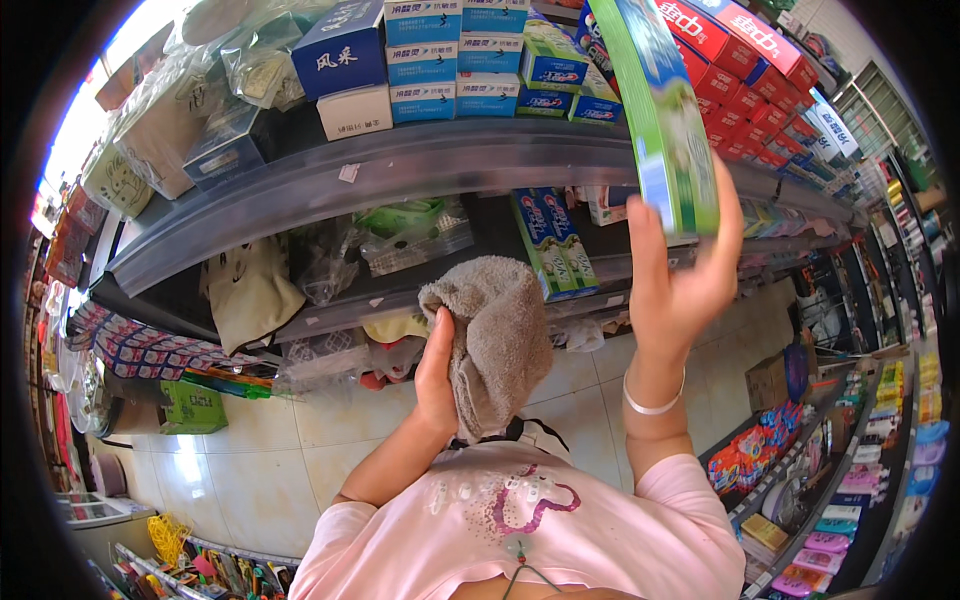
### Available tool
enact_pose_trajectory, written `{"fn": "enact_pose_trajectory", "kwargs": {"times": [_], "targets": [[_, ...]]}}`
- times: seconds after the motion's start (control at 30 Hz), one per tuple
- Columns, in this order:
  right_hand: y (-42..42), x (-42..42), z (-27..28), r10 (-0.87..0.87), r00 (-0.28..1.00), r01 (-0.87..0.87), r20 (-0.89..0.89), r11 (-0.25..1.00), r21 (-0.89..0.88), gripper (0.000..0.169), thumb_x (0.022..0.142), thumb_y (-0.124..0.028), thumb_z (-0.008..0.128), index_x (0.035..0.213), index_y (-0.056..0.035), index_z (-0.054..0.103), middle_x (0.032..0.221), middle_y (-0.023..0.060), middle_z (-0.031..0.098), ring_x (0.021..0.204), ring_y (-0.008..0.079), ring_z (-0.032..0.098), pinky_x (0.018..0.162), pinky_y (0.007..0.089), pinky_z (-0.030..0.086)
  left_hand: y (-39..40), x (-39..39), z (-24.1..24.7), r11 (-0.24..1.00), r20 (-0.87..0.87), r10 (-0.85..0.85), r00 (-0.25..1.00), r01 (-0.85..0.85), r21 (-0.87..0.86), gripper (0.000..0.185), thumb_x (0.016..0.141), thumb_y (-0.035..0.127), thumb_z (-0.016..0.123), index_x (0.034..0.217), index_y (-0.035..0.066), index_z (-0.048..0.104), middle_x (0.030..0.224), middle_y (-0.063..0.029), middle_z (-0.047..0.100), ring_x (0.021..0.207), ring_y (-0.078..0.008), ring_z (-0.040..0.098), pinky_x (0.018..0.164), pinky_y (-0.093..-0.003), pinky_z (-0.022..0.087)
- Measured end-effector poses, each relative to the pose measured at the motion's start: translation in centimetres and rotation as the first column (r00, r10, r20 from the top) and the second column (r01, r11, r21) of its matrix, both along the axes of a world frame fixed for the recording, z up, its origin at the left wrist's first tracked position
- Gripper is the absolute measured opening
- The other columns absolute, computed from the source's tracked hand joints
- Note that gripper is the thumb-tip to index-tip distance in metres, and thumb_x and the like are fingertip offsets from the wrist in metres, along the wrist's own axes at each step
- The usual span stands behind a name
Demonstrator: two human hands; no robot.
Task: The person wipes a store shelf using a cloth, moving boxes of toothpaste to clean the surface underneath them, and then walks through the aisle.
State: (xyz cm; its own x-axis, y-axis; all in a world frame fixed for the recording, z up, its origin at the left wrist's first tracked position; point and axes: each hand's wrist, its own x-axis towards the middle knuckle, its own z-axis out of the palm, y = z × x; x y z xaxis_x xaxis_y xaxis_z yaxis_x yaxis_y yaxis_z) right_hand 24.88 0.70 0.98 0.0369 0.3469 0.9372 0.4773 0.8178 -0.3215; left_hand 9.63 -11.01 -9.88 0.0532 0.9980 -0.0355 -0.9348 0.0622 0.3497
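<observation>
My left hand (pixel 439 379) grips a bunched grey-brown terry cloth (pixel 499 337) in front of my chest. Raised to the right, my right hand (pixel 686 277) holds the lower end of a long green, white and blue toothpaste carton (pixel 664 120), which looks motion-blurred and stands in front of the upper shelf. Two similar blue and green toothpaste boxes (pixel 555 244) lie side by side on the lower shelf, just right of the cloth. Stacked blue and white toothpaste boxes (pixel 424 64) and red toothpaste boxes (pixel 739 97) fill parts of the upper shelf.
The curved upper shelf edge (pixel 450 154) crosses in front of me. Plastic-wrapped goods (pixel 416 232) and a cream cloth item (pixel 251 292) are on the lower shelf at left. A green carton (pixel 191 409) stands on the tiled floor. More stocked shelves (pixel 840 480) run along the right.
</observation>
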Motion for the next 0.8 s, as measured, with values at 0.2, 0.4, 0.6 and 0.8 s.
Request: {"fn": "enact_pose_trajectory", "kwargs": {"times": [0.2,0.4,0.6,0.8], "targets": [[5.5,-3.8,4.2,-0.219,0.946,0.229,0.240,0.973,-0.015,0.054,0.081,-0.039,0.073,0.114,0.0000,0.055,0.093,0.0152,0.067,0.089,0.0340,0.064,0.075,0.0412,0.051,-0.8,-0.8,-0.2,0.986,-0.079,0.133,0.988,-0.140,-0.093,0.058,0.101,0.043,0.032,0.141,0.002,0.039,0.138,-0.0168,0.049,0.124,-0.0318,0.050,0.108,-0.0443,0.038],[8.1,-3.9,3.6,-0.016,0.950,0.087,0.311,0.973,-0.214,0.063,0.081,-0.043,0.072,0.124,-0.0032,0.049,0.105,0.0194,0.067,0.095,0.0342,0.066,0.079,0.0400,0.051,-1.5,-1.6,-0.9,0.969,0.002,0.208,0.978,-0.206,-0.138,0.056,0.100,0.039,0.035,0.139,-0.001,0.042,0.136,-0.0178,0.051,0.123,-0.0319,0.051,0.107,-0.0443,0.039],[9.3,-2.9,2.8,0.098,0.956,-0.041,0.276,0.978,-0.204,0.067,0.081,-0.039,0.075,0.130,-0.0053,0.044,0.106,0.0183,0.066,0.096,0.0323,0.066,0.081,0.0388,0.051,-1.3,-1.4,-1.4,0.973,-0.006,0.189,0.982,-0.188,-0.134,0.055,0.100,0.039,0.035,0.137,-0.001,0.043,0.134,-0.0182,0.052,0.122,-0.0322,0.052,0.106,-0.0450,0.040],[9.8,-2.0,2.8,0.318,0.921,-0.227,0.224,0.907,-0.354,0.064,0.083,-0.030,0.073,0.134,-0.0041,0.045,0.113,0.0168,0.064,0.103,0.0266,0.064,0.087,0.0359,0.049,-1.3,-2.0,-1.2,0.986,0.034,0.158,0.987,-0.156,-0.062,0.055,0.100,0.039,0.036,0.137,-0.001,0.043,0.134,-0.0189,0.052,0.121,-0.0332,0.052,0.105,-0.0456,0.040]]}}
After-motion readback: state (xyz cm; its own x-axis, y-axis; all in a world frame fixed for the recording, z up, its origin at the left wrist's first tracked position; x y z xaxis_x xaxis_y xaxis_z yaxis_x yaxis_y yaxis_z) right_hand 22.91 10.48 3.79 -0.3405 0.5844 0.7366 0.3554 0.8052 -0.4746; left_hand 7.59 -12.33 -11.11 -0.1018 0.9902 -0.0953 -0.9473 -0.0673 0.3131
